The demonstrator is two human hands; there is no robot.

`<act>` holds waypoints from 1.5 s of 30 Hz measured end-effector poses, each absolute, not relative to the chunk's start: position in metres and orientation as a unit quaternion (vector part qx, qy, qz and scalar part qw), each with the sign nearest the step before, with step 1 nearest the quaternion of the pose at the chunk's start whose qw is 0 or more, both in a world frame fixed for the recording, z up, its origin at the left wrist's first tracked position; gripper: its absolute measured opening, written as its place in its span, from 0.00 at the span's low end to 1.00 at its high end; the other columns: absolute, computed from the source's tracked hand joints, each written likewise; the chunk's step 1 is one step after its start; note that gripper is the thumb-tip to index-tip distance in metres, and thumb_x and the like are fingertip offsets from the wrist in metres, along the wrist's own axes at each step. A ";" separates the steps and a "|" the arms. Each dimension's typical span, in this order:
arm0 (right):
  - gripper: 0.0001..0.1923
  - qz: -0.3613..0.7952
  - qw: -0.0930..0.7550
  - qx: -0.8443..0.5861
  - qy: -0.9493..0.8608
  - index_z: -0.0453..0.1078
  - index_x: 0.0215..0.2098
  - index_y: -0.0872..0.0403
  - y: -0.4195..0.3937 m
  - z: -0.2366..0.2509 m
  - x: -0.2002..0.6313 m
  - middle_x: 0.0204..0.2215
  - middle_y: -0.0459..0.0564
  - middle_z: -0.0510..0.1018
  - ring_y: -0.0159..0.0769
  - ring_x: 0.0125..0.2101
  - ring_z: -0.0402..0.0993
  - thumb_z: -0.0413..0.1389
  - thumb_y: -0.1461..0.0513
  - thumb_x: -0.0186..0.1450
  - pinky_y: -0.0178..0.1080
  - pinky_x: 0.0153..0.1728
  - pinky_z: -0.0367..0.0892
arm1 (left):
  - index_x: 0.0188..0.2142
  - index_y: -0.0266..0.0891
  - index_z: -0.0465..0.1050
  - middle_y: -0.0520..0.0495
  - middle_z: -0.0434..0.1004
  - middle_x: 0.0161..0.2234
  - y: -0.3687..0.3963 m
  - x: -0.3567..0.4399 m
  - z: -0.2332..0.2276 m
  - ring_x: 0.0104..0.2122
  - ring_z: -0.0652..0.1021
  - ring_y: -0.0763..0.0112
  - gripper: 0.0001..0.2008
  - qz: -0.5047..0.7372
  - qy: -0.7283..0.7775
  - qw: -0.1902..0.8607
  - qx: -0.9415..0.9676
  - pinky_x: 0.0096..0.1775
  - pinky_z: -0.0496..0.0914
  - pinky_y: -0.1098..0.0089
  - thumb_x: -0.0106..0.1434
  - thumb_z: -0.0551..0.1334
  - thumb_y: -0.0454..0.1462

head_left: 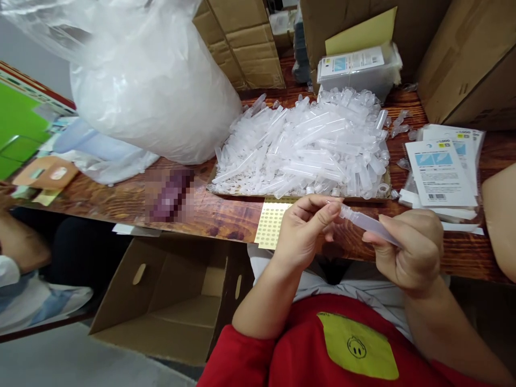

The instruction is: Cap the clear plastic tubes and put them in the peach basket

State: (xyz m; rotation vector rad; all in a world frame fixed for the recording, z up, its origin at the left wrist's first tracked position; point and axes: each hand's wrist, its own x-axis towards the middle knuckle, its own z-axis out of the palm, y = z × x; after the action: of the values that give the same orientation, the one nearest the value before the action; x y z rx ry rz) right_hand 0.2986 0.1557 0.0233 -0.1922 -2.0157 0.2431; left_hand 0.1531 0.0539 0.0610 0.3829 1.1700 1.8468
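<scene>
My right hand point(409, 250) grips a clear plastic tube point(368, 223) held level above my lap. My left hand point(304, 226) pinches the capped left end of the same tube with thumb and fingers. Just beyond my hands, a sheet of small yellow round stickers point(271, 223) lies at the table's near edge. Behind it a flat tray point(226, 189) holds a heap of several clear tubes point(310, 148).
A large clear bag of white parts point(149, 91) stands at the back left. Printed label sheets point(441, 172) lie stacked on the right. Cardboard boxes point(242, 43) line the back. An open empty carton point(173, 295) sits on the floor. Another person's arm point(20, 247) is at left.
</scene>
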 end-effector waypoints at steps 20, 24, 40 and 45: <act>0.09 0.114 0.480 -0.021 -0.870 0.68 0.54 0.49 0.151 0.036 0.286 0.29 0.48 0.74 0.38 0.27 0.68 0.57 0.60 0.76 0.43 0.30 0.65 | 0.43 0.42 0.76 0.45 0.76 0.40 0.018 0.104 0.079 0.37 0.75 0.68 0.15 0.570 0.530 0.429 0.459 0.39 0.70 0.70 0.67 0.69 0.49; 0.08 0.063 0.486 0.003 -0.872 0.70 0.50 0.49 0.157 0.036 0.290 0.29 0.46 0.76 0.37 0.27 0.69 0.62 0.60 0.74 0.42 0.30 0.64 | 0.39 0.41 0.77 0.48 0.74 0.33 0.018 0.101 0.074 0.31 0.73 0.70 0.21 0.572 0.549 0.450 0.411 0.35 0.68 0.70 0.70 0.63 0.56; 0.11 0.093 0.399 -0.011 -0.912 0.70 0.54 0.48 0.165 0.044 0.297 0.27 0.44 0.73 0.37 0.25 0.66 0.59 0.58 0.74 0.40 0.28 0.62 | 0.30 0.41 0.65 0.50 0.64 0.29 0.020 0.116 0.063 0.30 0.66 0.71 0.23 0.538 0.601 0.433 0.403 0.34 0.62 0.69 0.76 0.55 0.54; 0.10 0.241 0.361 -0.078 -0.898 0.73 0.43 0.50 0.164 0.045 0.301 0.28 0.48 0.76 0.37 0.27 0.70 0.52 0.56 0.78 0.40 0.29 0.64 | 0.33 0.41 0.66 0.50 0.66 0.30 0.021 0.123 0.061 0.31 0.67 0.69 0.20 0.533 0.594 0.407 0.444 0.35 0.64 0.68 0.76 0.55 0.52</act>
State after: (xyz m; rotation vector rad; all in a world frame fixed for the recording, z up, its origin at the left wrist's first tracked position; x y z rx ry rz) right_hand 0.3006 0.1644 0.0453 -0.2000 -2.3128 0.6202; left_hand 0.1226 0.0212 0.0610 1.1198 1.4963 1.3444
